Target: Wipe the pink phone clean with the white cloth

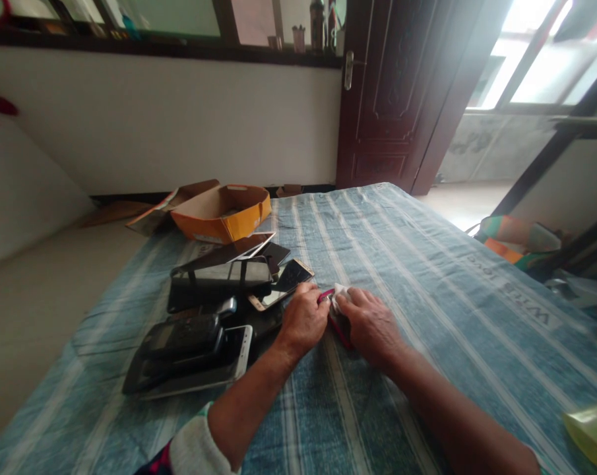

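My left hand [304,321] is closed round one end of a small red-edged device [341,334], perhaps a phone; most of it is hidden between my hands. A crumpled white tissue or cloth [339,294] is bunched under the fingers of my right hand [376,328], against that device. Just left of my hands lies a gold-framed phone [295,274] with a dark, shiny screen. Nearer me, a silver-edged device [243,356] lies beneath several black devices [184,340]. A wide black glossy device [223,277] leans behind them.
An open orange cardboard box [219,224] stands at the bed's far left. Blue striped cloth [427,290] covers the bed. Something yellow-green [595,432] sits at the right edge. Beyond are a dark red door [392,92] and a white wall [204,125].
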The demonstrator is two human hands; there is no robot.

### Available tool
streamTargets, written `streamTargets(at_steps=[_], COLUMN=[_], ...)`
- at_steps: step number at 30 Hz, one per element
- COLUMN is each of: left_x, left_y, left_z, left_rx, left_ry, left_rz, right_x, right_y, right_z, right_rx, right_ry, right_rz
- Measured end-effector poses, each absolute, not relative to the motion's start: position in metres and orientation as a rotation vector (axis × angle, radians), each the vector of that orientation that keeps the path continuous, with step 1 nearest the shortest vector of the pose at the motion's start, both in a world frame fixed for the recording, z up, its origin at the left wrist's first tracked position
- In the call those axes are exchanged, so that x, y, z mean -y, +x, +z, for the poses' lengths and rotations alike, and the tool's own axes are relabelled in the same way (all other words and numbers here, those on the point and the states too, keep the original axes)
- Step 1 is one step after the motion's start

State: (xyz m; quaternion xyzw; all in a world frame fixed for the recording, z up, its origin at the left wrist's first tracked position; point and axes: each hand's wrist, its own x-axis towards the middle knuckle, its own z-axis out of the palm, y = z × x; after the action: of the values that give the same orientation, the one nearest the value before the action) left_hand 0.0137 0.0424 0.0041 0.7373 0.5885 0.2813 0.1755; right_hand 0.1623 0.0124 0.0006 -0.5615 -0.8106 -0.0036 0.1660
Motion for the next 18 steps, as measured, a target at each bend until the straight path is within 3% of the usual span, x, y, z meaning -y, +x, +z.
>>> streamTargets(at_steps=[18], left_x=[-0.023], left_y=[0.012], left_z=[-0.001], left_rx=[-1.663], left_ry=[2.167], left_rz=[0.855], right_x=[-0.024], right_y=[0.165], right_z=[0.013], right_rx=[2.545], right_ry=[-1.584], right_rz=[0.072])
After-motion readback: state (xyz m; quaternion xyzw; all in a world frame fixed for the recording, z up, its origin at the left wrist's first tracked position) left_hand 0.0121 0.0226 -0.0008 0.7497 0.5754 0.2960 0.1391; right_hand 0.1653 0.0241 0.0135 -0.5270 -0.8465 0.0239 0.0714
